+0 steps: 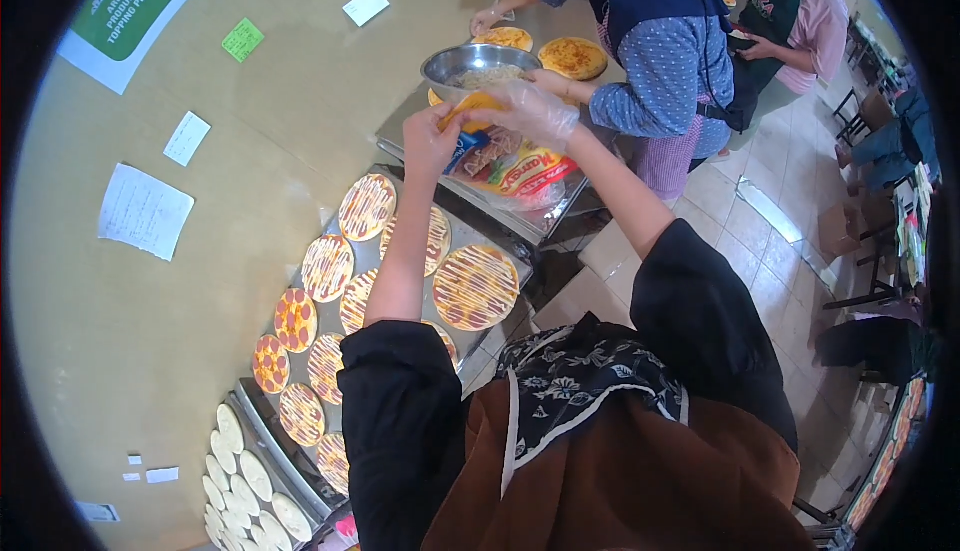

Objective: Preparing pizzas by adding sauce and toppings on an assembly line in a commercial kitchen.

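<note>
My bare left hand [433,138] pinches the top edge of a printed plastic food pouch [525,164]. My right hand [538,112], in a clear plastic glove, grips the same pouch at its upper right. The pouch hangs between both hands above a metal surface; whether its top is cut or sealed cannot be made out. Below my left forearm, a metal tray [472,230] bears several round pizzas striped with pale sauce, among them a large pizza [475,287]. Two smaller pizzas at its left side carry round sausage slices, such as this sausage pizza [295,320].
Just beyond the pouch, a co-worker [652,63] reaches past a steel bowl [439,63] of pale shreds, beside topped pizza bases [573,58]. Plain dough rounds [256,476] lie at lower left. Notes hang on the wall [247,236]. Cardboard [581,299] covers floor at right.
</note>
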A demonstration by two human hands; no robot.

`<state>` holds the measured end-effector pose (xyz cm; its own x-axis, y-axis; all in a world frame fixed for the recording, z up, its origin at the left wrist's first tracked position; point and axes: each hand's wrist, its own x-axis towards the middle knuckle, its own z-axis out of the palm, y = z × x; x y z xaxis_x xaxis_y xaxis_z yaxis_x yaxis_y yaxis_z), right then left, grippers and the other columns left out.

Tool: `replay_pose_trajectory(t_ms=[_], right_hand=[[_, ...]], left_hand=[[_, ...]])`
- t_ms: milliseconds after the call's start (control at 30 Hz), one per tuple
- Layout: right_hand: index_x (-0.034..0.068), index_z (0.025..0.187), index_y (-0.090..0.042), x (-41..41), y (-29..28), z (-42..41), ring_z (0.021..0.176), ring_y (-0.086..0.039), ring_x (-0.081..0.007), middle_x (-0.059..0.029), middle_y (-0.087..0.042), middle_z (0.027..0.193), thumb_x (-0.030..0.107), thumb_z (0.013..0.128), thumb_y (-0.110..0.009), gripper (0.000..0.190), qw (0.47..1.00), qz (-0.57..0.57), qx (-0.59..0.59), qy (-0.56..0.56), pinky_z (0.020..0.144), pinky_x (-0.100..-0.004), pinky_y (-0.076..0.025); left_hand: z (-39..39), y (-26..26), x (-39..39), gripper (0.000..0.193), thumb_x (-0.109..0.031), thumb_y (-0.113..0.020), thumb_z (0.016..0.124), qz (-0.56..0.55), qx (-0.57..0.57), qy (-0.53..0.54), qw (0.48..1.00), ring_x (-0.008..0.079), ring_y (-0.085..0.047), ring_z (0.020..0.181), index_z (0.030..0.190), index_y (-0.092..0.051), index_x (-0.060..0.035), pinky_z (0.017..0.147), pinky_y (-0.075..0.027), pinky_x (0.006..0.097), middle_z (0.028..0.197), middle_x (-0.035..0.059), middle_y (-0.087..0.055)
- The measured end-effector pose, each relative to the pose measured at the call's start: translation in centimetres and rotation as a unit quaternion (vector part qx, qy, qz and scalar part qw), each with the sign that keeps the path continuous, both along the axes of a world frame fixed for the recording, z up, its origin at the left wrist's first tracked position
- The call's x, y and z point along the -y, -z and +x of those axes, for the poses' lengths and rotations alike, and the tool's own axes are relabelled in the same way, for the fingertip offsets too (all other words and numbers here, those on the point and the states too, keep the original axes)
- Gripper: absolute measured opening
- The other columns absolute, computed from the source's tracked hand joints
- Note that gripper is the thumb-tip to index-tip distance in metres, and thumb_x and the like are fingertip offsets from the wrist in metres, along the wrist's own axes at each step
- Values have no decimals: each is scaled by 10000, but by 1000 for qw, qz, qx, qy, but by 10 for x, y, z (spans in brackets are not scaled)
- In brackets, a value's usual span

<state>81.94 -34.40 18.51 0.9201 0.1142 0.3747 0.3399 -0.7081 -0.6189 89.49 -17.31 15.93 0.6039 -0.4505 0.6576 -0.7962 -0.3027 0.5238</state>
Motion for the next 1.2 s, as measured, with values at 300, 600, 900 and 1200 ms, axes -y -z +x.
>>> replay_pose_trajectory(t_ms=[300, 600, 900, 1200], right_hand=[[61, 958, -601, 8, -5, 13, 767, -563, -294, -161, -595, 811, 317, 833, -490, 305, 997, 14, 55, 53, 673, -380, -428], [2, 828, -584, 0, 7, 25, 754, -540, -326, -173, -565, 794, 210, 813, -523, 217, 969, 74, 230, 57, 660, -375, -415], [-17, 792, -573, -8, 9, 29, 733, -527, -343, -176, -544, 752, 163, 788, -548, 182, 960, 69, 262, 70, 641, -382, -407], [-14, 798, -577, -18, 5, 30, 735, -526, -328, -169, -540, 743, 173, 789, -550, 190, 959, 69, 269, 51, 654, -377, -407]], left_hand=[[-4, -29, 19, 188, -182, -605, 763, 24, -16, -52, 998, 150, -568, 534, 807, -637, -3, 524, -435, 273, 612, 125, -596], [14, -24, 28, 285, -333, -575, 747, 144, -39, -49, 988, 347, -578, 678, 781, -640, -58, 592, -444, 428, 705, 188, -591], [6, -4, 16, 225, -270, -573, 753, 124, -71, -61, 988, 360, -566, 646, 773, -611, -49, 571, -432, 436, 641, 186, -571], [13, 10, -13, 233, -249, -560, 790, 94, -16, 17, 995, 321, -559, 594, 837, -609, -26, 541, -418, 360, 645, 201, -566]])
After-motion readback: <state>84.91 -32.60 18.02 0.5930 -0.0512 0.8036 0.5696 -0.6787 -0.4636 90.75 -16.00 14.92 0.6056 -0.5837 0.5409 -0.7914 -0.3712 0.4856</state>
